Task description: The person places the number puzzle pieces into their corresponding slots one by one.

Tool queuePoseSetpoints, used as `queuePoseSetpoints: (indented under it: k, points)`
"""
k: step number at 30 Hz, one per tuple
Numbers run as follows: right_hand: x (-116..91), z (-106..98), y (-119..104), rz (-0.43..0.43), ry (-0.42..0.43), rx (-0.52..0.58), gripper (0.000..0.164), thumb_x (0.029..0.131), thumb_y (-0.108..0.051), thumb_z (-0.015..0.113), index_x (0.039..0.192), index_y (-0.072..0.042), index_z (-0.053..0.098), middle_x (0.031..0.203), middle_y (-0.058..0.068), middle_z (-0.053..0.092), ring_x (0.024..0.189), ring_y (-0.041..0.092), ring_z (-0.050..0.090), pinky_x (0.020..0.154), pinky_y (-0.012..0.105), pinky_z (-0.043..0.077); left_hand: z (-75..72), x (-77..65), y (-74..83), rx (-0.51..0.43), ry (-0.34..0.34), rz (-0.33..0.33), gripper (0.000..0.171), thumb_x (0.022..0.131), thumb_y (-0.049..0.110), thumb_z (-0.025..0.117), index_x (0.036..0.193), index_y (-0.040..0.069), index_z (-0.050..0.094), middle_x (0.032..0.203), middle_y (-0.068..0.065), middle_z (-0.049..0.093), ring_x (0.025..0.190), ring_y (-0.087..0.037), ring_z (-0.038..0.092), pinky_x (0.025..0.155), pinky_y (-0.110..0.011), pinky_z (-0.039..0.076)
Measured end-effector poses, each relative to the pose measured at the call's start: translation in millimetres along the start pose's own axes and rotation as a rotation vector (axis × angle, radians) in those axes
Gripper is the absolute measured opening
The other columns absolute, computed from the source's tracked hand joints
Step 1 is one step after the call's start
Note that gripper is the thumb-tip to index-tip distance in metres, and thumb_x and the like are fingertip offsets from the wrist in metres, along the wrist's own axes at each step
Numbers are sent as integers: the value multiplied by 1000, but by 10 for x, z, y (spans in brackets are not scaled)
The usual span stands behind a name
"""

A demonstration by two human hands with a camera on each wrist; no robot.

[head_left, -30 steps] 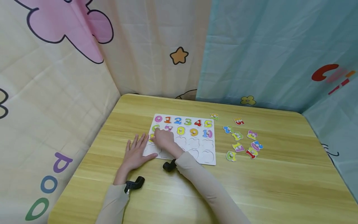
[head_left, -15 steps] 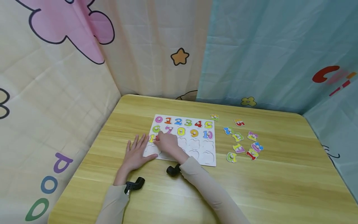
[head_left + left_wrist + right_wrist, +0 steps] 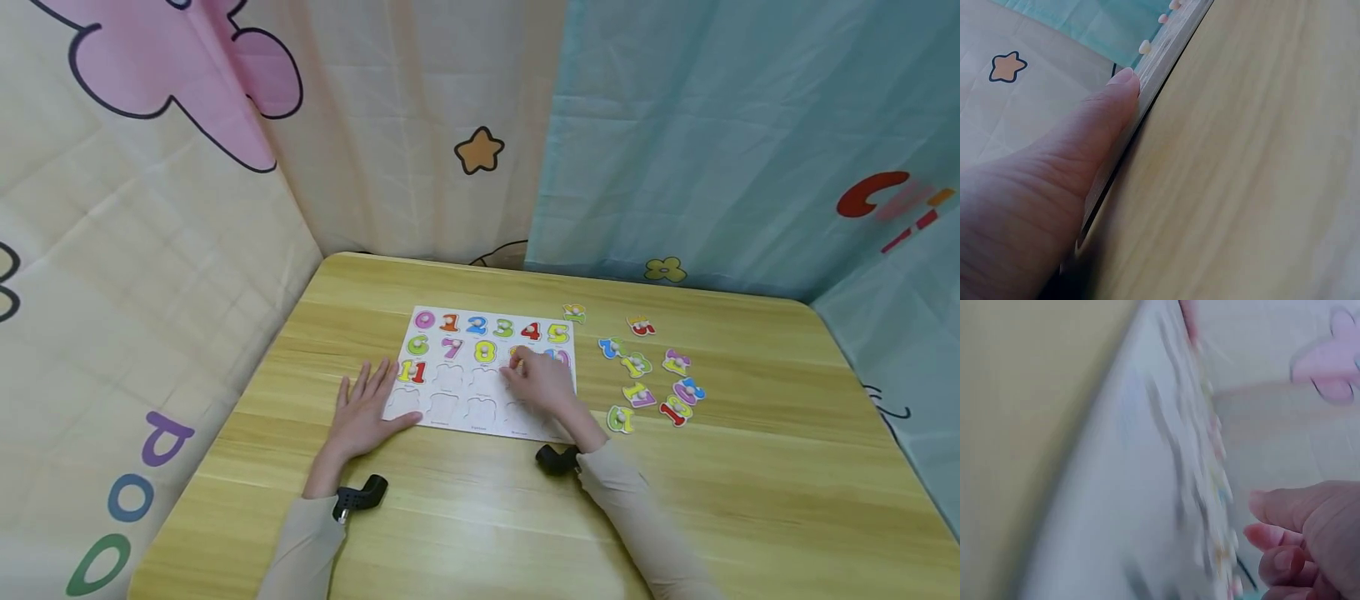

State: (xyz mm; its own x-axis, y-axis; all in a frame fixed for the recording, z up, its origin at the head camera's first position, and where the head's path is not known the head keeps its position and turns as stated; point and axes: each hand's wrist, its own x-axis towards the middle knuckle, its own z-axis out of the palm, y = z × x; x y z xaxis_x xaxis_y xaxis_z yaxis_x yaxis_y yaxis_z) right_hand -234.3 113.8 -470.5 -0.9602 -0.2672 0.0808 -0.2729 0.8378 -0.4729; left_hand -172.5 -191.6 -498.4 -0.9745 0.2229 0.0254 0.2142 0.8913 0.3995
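Note:
A white number puzzle board lies on the table, its upper two rows filled with knobbed number pieces. At the left of its third row sits the number 11 piece. My left hand lies flat with spread fingers at the board's lower left corner; in the left wrist view its thumb rests along the board's edge. Over the right part of the board is my right hand, partly covering the 9 and 10. In the right wrist view its fingers are loosely curled, nothing held between thumb and forefinger.
Several loose number pieces lie right of the board, among them a red and yellow one and a yellow and purple one. A yellow and green piece is close to its upper right corner. Printed curtains stand behind the table.
My right hand has left the area of the 6 and the 11 and moved right across the board, uncovering the 11. My left hand has stayed in place.

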Motion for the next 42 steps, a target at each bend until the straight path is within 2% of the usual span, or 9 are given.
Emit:
queuePoseSetpoints:
  k: [7,11,15,20,23,27,34,39,42]
  points:
    - [3,-499,684,305,98,-91,34,95,-39,53,87,-7,56,64,7,54,58,25,53,47,36,37,-13,4,3,1,8,0,98,83,67,53,152,7,17,157,-14,11,142,-37,-2,108,-56,-10]
    - [-1,-631,916,463,51,-214,47,98,-42,46,92,3,55,74,20,59,70,37,61,54,46,44,-8,9,8,13,-3,-6,99,83,70,50,153,9,15,157,-13,10,142,-36,-3,108,-56,-10]
    - [21,-659,1024,555,-3,-269,57,99,-44,40,97,10,58,82,27,61,76,40,62,57,47,46,4,2,11,5,-10,-10,99,83,71,50,153,10,15,157,-12,9,142,-36,-4,108,-55,-11]
    - [47,-658,1123,589,-8,-317,57,101,-40,36,93,10,63,85,28,62,78,41,61,56,46,46,30,-2,10,-10,-4,-3,100,82,71,50,153,10,16,157,-12,10,142,-36,-3,108,-56,-11]
    - [81,-657,1159,585,-1,-325,56,101,-38,36,97,11,63,92,32,62,85,45,61,66,52,48,35,-4,4,-5,0,-6,100,82,72,50,153,10,16,157,-12,10,142,-35,-4,108,-55,-11]
    - [126,-667,1167,594,-12,-335,54,102,-35,37,106,13,60,97,33,62,91,47,60,75,56,47,27,1,-2,5,8,-8,100,82,72,49,153,11,15,157,-11,10,142,-35,-3,108,-55,-11]
    - [137,-693,1170,592,-36,-331,49,100,-22,36,136,11,36,97,36,59,88,48,59,71,56,47,21,4,-6,3,7,-2,100,82,72,50,153,11,15,157,-12,10,142,-35,-4,108,-56,-11]
    - [93,-728,1198,629,-53,-302,63,102,-31,33,139,18,24,105,40,56,94,50,58,77,57,46,16,7,-9,4,4,-5,100,82,72,49,153,11,15,157,-11,9,142,-35,-4,108,-55,-11]
    - [51,-764,1240,662,-14,-279,67,101,-38,35,135,19,29,107,41,55,95,51,57,76,57,46,16,5,-4,2,5,-2,99,82,72,49,153,11,15,157,-11,10,142,-35,-4,108,-55,-11]
